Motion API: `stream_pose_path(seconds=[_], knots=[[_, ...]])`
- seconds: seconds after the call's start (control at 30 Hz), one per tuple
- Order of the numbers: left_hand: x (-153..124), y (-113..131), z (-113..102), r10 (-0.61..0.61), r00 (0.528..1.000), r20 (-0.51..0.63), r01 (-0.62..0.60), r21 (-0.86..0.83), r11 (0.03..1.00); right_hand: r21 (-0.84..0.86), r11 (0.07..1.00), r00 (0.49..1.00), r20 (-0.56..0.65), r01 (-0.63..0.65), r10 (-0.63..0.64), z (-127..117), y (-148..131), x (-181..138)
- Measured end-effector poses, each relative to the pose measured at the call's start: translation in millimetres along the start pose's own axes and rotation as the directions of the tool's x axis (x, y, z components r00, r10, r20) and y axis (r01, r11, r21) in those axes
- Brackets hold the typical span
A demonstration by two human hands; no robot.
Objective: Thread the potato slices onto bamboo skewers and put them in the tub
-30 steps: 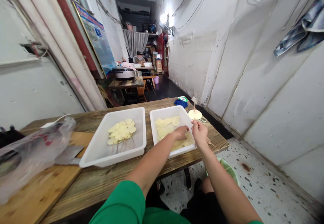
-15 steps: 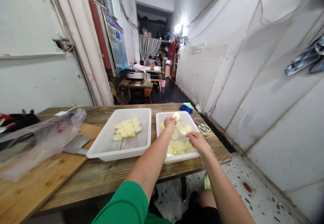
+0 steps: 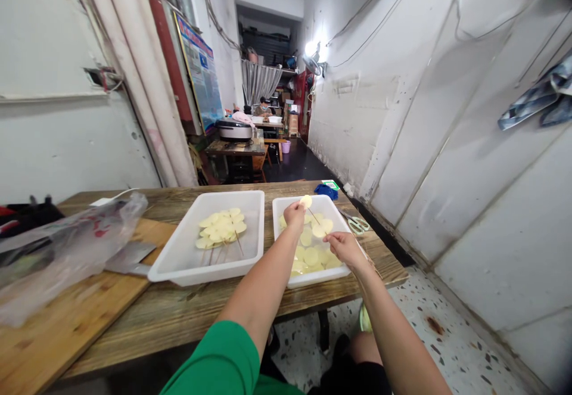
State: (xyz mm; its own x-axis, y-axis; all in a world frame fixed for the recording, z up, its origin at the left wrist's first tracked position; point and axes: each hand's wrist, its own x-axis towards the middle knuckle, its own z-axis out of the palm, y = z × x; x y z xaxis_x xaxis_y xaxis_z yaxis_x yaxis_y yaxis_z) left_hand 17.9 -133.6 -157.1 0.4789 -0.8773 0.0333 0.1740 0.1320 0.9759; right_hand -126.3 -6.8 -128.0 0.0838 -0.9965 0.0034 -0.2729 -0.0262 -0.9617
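Note:
My left hand pinches a thin, round, pale yellow potato slice above the right-hand white tray. In my right hand is a thin wooden skewer, gripped near its lower end. Potato slices are threaded on it just beyond my fingers, and its tip points up at the slice in my left hand. Whether the tip has pierced that slice I cannot tell. Below both hands, several loose slices lie in the tray, wet and shiny.
Left of it, another white tray holds skewered slices. A cleaver and a crumpled plastic bag lie on the wooden board. Scissors and a blue cloth lie at the right. Someone sits far back.
Both hands keep nearly the same pose, with the slice still held at the skewer's tip. The whole view has shifted slightly, so everything appears a little further left.

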Motion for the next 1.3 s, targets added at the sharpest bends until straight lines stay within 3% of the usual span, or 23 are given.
stream_pose_path(seconds=[0.17,0.4,0.63,0.73,0.87,1.03,1.3], knots=[[-3,3,-3,0.061,0.998,-0.018,-0.060,0.068,0.996,-0.004,1.000,1.000,0.008,0.005,-0.005,1,3,1],[-3,7,-7,0.337,0.940,0.062,-0.342,0.225,0.912,-0.018,1.000,1.000,0.014,0.022,-0.021,1,8,5],[-6,7,-10,0.368,0.917,0.155,-0.399,0.294,0.869,-0.049,0.997,0.998,-0.011,0.060,-0.061,0,12,9],[-8,5,-5,0.271,0.946,0.179,-0.302,0.173,0.938,-0.066,0.995,0.995,-0.047,0.081,-0.084,0,11,8],[-10,10,-1,0.001,0.986,0.164,0.014,-0.092,0.996,-0.076,0.988,0.988,-0.061,0.137,-0.142,0,10,7],[-9,22,-5,-0.233,0.949,0.215,0.289,-0.287,0.913,-0.048,0.983,0.984,-0.034,0.175,-0.176,1,11,7],[-8,31,-8,-0.442,0.882,0.162,0.469,-0.385,0.795,-0.036,0.986,0.987,-0.009,0.160,-0.160,2,7,6]])
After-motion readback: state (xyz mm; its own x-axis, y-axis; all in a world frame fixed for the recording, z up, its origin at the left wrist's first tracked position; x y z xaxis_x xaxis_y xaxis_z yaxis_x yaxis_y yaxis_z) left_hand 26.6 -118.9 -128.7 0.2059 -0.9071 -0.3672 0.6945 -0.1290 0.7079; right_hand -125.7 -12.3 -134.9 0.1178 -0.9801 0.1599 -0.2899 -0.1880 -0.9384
